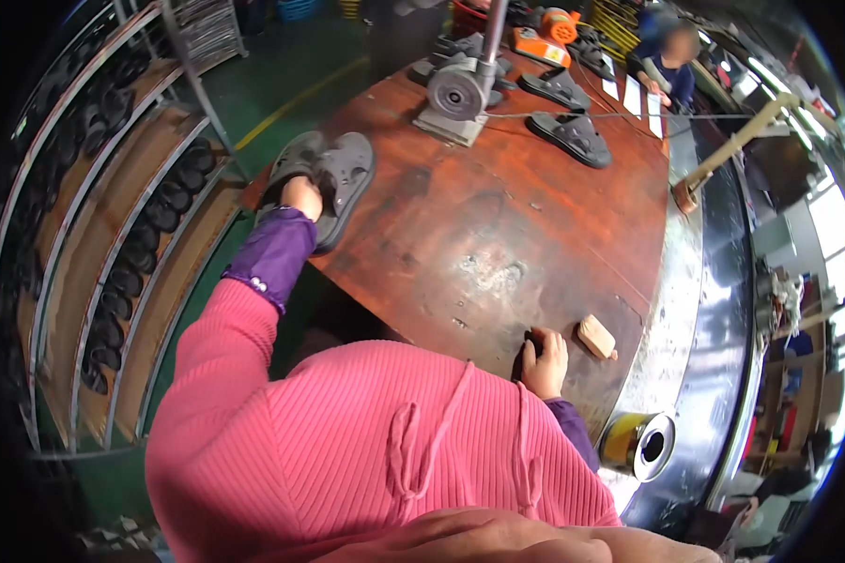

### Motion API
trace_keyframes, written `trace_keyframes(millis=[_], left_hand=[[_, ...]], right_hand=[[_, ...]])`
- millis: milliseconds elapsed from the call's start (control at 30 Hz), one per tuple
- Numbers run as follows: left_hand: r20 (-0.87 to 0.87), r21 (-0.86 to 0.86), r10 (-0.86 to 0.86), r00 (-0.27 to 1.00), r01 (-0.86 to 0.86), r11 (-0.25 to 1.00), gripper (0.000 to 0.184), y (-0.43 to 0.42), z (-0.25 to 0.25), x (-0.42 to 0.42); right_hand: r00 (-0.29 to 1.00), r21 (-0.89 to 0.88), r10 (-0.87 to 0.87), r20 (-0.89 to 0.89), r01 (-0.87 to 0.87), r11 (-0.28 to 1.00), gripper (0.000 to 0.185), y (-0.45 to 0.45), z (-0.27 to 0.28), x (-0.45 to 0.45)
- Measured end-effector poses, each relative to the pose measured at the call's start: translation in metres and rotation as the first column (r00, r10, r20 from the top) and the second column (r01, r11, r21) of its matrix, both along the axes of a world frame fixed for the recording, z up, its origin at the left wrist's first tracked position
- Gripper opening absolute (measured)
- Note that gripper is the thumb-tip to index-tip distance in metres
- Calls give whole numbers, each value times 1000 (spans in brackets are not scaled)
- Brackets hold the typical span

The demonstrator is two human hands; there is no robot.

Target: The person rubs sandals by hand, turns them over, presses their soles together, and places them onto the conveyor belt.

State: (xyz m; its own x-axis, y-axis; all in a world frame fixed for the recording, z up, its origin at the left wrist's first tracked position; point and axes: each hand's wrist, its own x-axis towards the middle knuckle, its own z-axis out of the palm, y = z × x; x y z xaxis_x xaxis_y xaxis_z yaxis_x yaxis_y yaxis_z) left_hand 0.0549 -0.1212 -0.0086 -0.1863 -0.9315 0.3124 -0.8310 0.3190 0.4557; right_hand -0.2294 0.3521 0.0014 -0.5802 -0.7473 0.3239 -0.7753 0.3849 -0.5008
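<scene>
A pair of grey sandals [349, 176] is at the left corner of the reddish-brown table [422, 225]. My left hand [302, 196] grips them, its fingers partly hidden between the two. Near the table's front edge, my right hand [545, 363] rests with fingers curled round or against a small dark thing that I cannot make out. Just to its right lies a tan block [596, 337]. A yellow and silver can [637, 447] with a dark opening is nearer to my body on the right.
Racks of dark footwear [164, 206] fill the left side. A metal post on a base [453, 127], more sandals [570, 138] and an orange machine [546, 39] occupy the table's far part. Another person [668, 68] is at the far right. A wooden-handled tool [742, 150] leans beside the metal strip.
</scene>
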Motion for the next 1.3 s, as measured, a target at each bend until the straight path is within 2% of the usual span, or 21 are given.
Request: trace_keyframes(millis=[67, 133, 200, 300, 333, 400, 467, 500, 533, 567, 600, 667, 800, 867, 900, 967, 1067, 1133, 1167, 1300], left_hand=[[2, -95, -15, 1000, 15, 995, 24, -10, -20, 2], [49, -21, -23, 999, 24, 999, 24, -6, -12, 1], [72, -56, -16, 997, 20, 998, 26, -8, -12, 1], [73, 12, 11, 997, -12, 1000, 30, -17, -15, 5], [69, -34, -9, 998, 11, 999, 32, -19, -18, 11], [131, -58, -72, 989, 80, 995, 33, -26, -23, 28], [232, 10, -110, 967, 111, 994, 39, -39, -25, 33], [325, 71, 33, 945, -59, 996, 44, -1, 21, 12], [334, 98, 37, 942, -74, 992, 46, 6, 31, 6], [361, 149, 47, 931, -108, 983, 47, -11, 14, 7], [309, 183, 31, 950, -92, 979, 45, -20, 4, 9], [311, 171, 61, 948, -119, 978, 42, -40, -15, 21], [266, 58, -74, 961, 61, 996, 38, -37, -15, 23], [332, -23, -84, 939, 97, 995, 37, -55, -28, 23], [301, -90, -85, 950, 117, 989, 38, -55, -29, 20], [314, -72, -86, 946, 114, 991, 38, -53, -28, 20], [370, -60, -108, 923, 140, 988, 38, -65, -35, 33], [312, -67, -151, 938, 180, 981, 37, -78, -43, 39], [311, -87, -171, 935, 207, 974, 37, -84, -49, 35], [362, -111, -196, 911, 251, 962, 35, -93, -63, 17]], right_hand=[[1000, 19, -11, 6, 11, 1000, 23, 3, 3, 1], [1000, 8, -13, 14, 13, 1000, 24, 3, 4, 3], [1000, 0, -15, 21, 15, 1000, 23, 2, 5, 3], [999, -5, -17, 29, 17, 1000, 23, -1, 5, 1], [1000, -4, -11, 28, 11, 1000, 23, -2, 5, 1], [1000, 11, 4, 18, -4, 1000, 23, -5, 6, 1], [1000, 6, 4, 11, -4, 1000, 23, -4, 7, 0], [1000, -4, -17, 8, 17, 1000, 23, -1, 8, 1], [1000, -11, -27, 4, 27, 1000, 23, 0, 9, 2], [1000, -14, -30, 10, 30, 999, 23, 0, 8, 0], [999, -3, -36, 15, 36, 999, 24, -1, 8, 0], [1000, 5, -25, 15, 25, 1000, 23, -6, 9, -1], [999, 18, -34, 31, 33, 999, 24, -2, 21, 2], [996, -36, -35, 83, 38, 999, 26, 3, 13, 1], [998, -80, -57, 28, 59, 995, 27, 7, 14, -1], [992, -169, -90, -91, 73, 983, 29, 13, 21, -10], [922, -113, -287, -261, 266, 957, 44, 12, 48, -32], [890, -12, -318, -326, 332, 943, 52, 19, 33, -60], [886, 103, -350, -304, 396, 912, 54, 27, 25, -68], [897, 177, -372, -237, 417, 892, 51, 57, 11, -68]])
